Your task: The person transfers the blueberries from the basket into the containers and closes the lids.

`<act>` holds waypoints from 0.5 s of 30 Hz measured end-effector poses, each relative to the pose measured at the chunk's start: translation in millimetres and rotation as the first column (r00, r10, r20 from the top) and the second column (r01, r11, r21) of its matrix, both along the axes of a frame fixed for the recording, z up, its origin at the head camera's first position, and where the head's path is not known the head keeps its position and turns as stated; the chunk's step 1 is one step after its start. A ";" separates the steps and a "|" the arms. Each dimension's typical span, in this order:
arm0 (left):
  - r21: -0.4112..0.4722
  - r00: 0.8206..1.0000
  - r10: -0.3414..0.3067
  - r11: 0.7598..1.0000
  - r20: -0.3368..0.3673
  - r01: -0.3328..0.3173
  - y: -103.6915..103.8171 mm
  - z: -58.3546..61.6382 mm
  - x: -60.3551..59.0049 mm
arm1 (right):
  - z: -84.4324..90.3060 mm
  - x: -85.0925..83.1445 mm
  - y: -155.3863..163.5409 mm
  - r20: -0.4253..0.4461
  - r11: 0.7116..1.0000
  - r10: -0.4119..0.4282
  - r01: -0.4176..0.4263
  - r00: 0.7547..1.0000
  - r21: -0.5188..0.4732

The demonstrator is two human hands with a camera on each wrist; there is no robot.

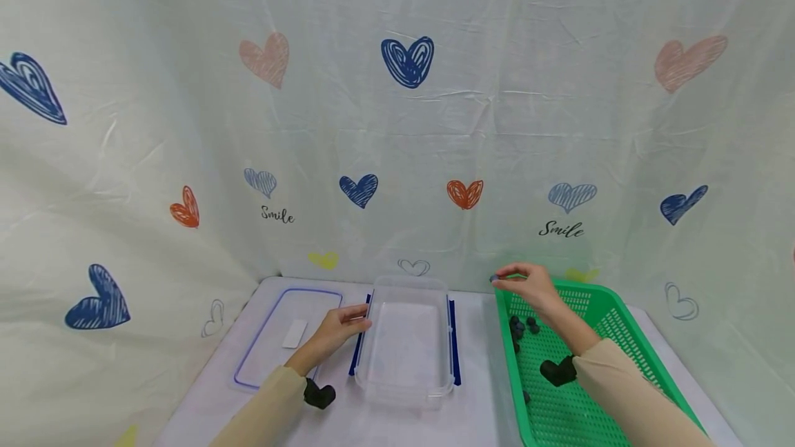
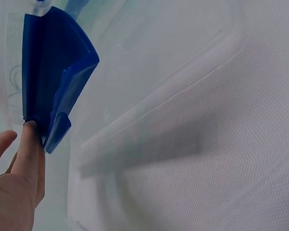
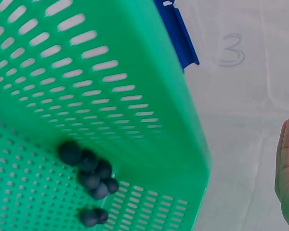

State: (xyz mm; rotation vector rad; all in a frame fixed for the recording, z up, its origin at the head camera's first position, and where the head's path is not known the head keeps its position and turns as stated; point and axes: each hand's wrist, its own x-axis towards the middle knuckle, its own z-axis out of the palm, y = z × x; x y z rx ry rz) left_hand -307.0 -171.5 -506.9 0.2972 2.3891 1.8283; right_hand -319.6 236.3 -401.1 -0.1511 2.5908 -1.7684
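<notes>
A clear plastic container (image 1: 406, 336) with blue side latches stands uncovered at the middle of the table. My left hand (image 1: 338, 330) is at its left side; in the left wrist view its extended fingertips touch the blue latch (image 2: 58, 62), with the thumb apart. Between thumb and fingers, my right hand (image 1: 528, 287) pinches a blueberry (image 1: 494, 279), held over the far left rim of a green basket (image 1: 515, 392). Only a sliver of that berry shows at the right wrist view's edge. Several more blueberries (image 3: 89, 173) lie on the basket floor, mostly clustered near its left wall.
A clear lid (image 1: 273, 336) with a blue seal and a white label lies flat left of the container. Behind the table hangs a pale curtain (image 1: 410, 130) printed with hearts. White cloth (image 1: 478, 364) shows between container and basket.
</notes>
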 end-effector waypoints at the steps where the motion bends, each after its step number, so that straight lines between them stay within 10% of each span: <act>1: -0.002 1.000 0.000 1.000 -0.002 0.000 0.0 -0.4 -0.2 | 0.4 -0.8 -1.9 -0.003 1.000 0.001 -0.001 1.000 0.000; 15: 0.053 0.999 -0.028 0.998 0.018 0.027 -1.4 -3.7 -2.8 | 0.7 -11.5 -34.9 -0.036 1.000 0.021 -0.022 0.999 -0.022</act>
